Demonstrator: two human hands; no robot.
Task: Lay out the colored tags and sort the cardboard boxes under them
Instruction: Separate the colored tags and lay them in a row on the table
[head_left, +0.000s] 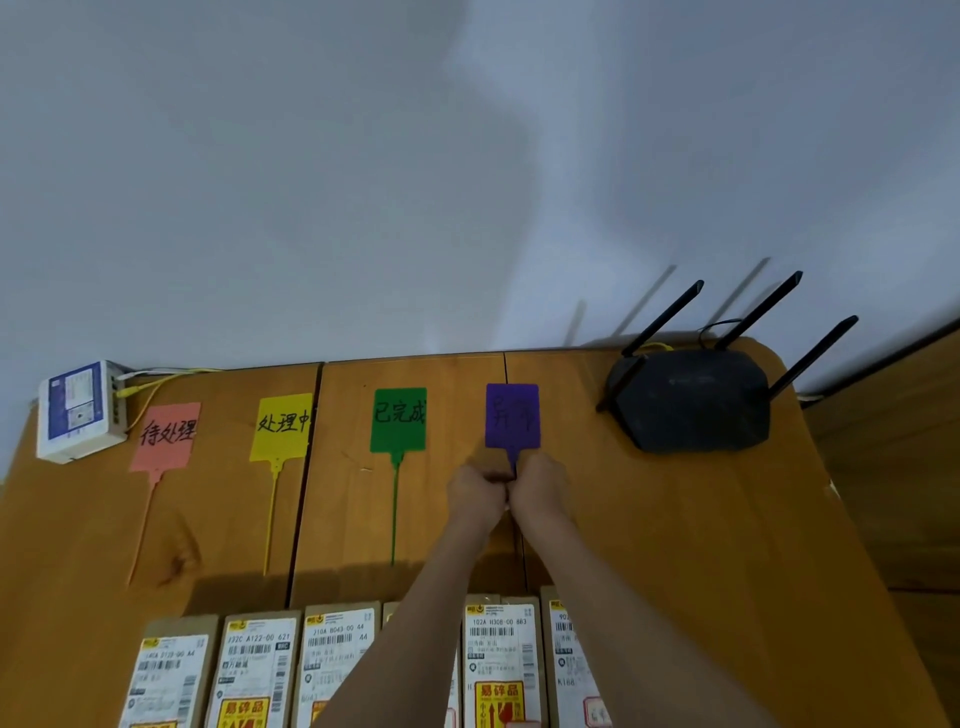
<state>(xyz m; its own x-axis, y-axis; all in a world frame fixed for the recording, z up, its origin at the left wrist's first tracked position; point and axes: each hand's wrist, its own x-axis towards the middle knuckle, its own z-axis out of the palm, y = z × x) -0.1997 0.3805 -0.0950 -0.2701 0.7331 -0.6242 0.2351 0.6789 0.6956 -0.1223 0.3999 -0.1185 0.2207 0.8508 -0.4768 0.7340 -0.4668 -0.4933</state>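
Four flat tags with long tails lie in a row near the wall on the wooden table (675, 519): a pink tag (166, 436), a yellow tag (283, 426), a green tag (398, 420) and a purple tag (512, 415). Just below the purple tag, my left hand (475, 493) and my right hand (540, 488) meet with curled fingers and pinch its tail, most of which they hide. Several cardboard boxes (257, 670) with shipping labels stand side by side along the near edge, partly under my forearms.
A black router (691, 400) with antennas sits at the back right. A white box (78, 410) with a yellow cable (156, 382) sits at the back left. The wall runs right behind the tags.
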